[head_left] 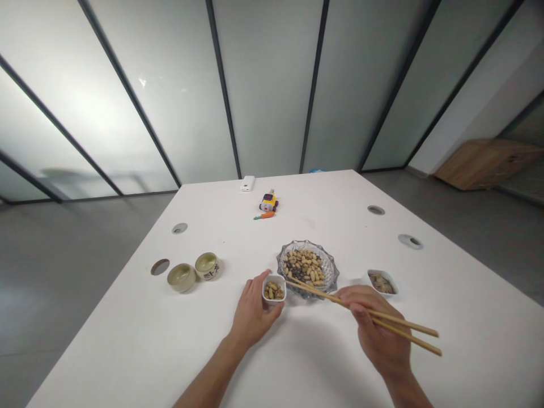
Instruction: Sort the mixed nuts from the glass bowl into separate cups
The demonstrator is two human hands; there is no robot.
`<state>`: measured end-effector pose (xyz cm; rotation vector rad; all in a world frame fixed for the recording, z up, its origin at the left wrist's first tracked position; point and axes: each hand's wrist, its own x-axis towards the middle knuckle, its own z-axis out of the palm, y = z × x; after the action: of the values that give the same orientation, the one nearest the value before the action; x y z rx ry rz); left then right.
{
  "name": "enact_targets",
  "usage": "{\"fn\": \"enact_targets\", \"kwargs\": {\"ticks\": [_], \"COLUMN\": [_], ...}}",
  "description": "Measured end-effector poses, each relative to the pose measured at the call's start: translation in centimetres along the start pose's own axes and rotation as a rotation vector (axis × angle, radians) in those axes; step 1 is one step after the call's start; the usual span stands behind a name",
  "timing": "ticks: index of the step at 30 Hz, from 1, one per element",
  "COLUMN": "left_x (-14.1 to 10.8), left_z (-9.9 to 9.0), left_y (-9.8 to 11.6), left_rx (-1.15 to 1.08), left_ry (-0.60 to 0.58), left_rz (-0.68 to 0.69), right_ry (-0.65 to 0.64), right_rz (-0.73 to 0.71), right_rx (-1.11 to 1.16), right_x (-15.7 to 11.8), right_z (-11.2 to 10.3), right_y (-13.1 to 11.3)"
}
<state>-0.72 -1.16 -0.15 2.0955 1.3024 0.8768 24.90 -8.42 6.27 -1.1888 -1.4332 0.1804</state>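
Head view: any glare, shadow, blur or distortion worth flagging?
Head view: glare whitens the left glass panels; head view: a soft shadow falls on the table left of the right hand; head view: bars splay, suggesting wide-angle stretch; head view: chopsticks show no obvious motion blur.

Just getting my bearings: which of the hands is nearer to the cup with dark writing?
Left. The left hand, around the small white bowl, is to the right of the cup with dark writing; the right hand, holding chopsticks, is much farther right.
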Motion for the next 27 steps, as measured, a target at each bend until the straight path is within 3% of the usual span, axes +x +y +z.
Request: {"fn": "enact_targets", "kwargs": {"ticks": [5, 14, 19, 22, 27], "left_x": [0.0, -0.5, -1.0, -1.1, -2.4], "left_z": [0.1, 0.0, -0.4, -0.9, -2.4], "left_y": [-0.1, 0.3, 0.6, 1.0, 0.7], "left_rx": [0.013, 0.023, 0.048, 0.074, 0.106], "left_ry": [0.010, 0.102, 0.142, 0.159, 0.214], "left_rz": [-0.003, -0.028, -0.021, -0.032, -0.054], "right_ry": [0.129, -0.076, -0.046, -0.125, -0.412], "right_rz": [0.056, -0.091, -0.100, -0.116, -0.138], "right_rx": [-0.114, -0.161, -0.163, -0.049, 0.177], "right_x": [0.2, 1.0, 2.0, 2.8, 5.1], "right_z": [-1.0, -0.9, -1.6, -0.2, 5.2], "right_y": [1.2, 0.0, -1.2, -2.1, -2.5]}}
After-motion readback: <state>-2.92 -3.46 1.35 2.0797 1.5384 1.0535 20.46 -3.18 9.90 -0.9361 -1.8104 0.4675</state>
